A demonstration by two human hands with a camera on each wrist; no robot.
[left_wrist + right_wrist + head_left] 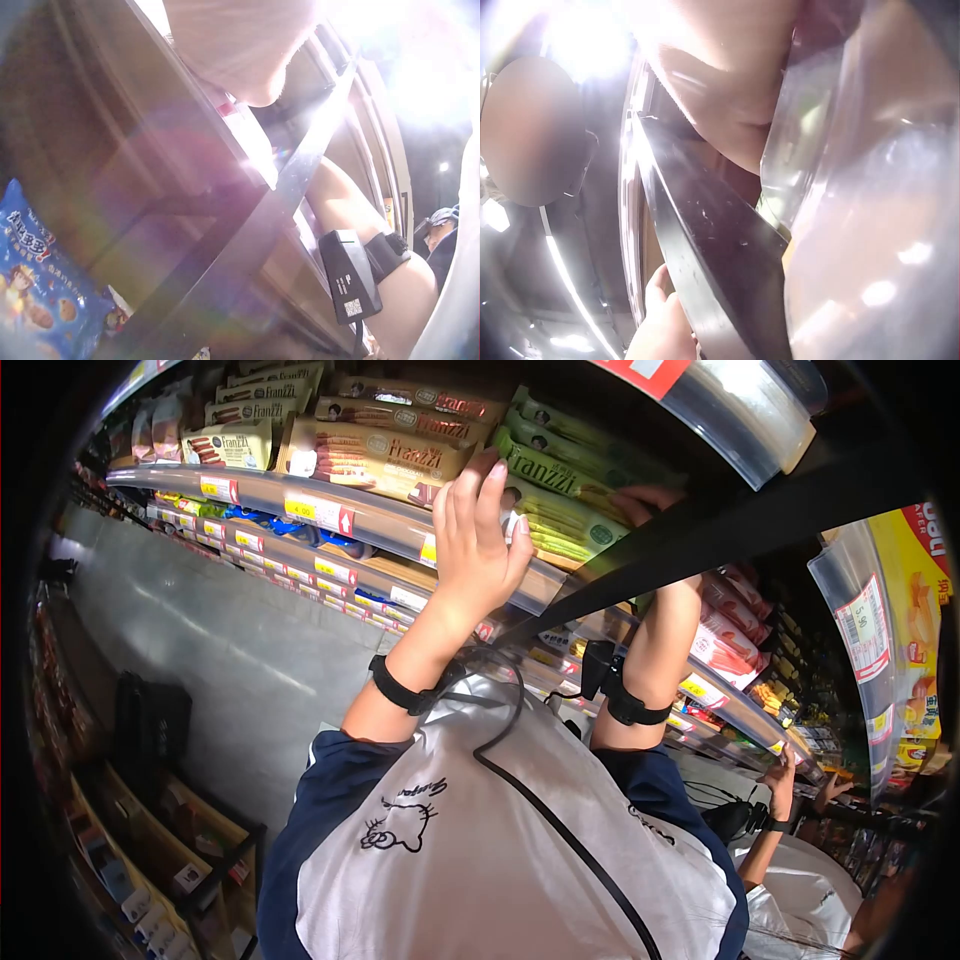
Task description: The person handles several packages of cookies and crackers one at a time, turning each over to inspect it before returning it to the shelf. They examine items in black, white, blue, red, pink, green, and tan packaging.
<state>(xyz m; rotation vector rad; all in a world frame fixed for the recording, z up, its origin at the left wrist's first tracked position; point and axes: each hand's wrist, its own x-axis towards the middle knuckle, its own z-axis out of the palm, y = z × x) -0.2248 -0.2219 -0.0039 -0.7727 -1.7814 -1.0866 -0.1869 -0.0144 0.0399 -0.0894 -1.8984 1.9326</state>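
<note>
In the head view my left hand [475, 545] is raised at the shelf's front edge, its fingers extended beside the brown Franzzi packs [375, 457] and the green Franzzi packs [560, 510]. Behind a black post [690, 535], my right hand [648, 503] reaches over the right end of the green packs; the post hides part of it, and its grip cannot be made out. The left wrist view has the base of my left hand [247, 52] at the top. Bare skin of my right hand [727, 75] fills the upper part of the right wrist view, fingers unseen.
Price tags line the curved shelf edge [270, 495]. Lower shelves hold blue packs [340, 542] and pink packs [725, 640]. Another person's hand [780, 780] is at the shelves on the right. A clear plastic panel [870, 247] stands right of the post in the right wrist view.
</note>
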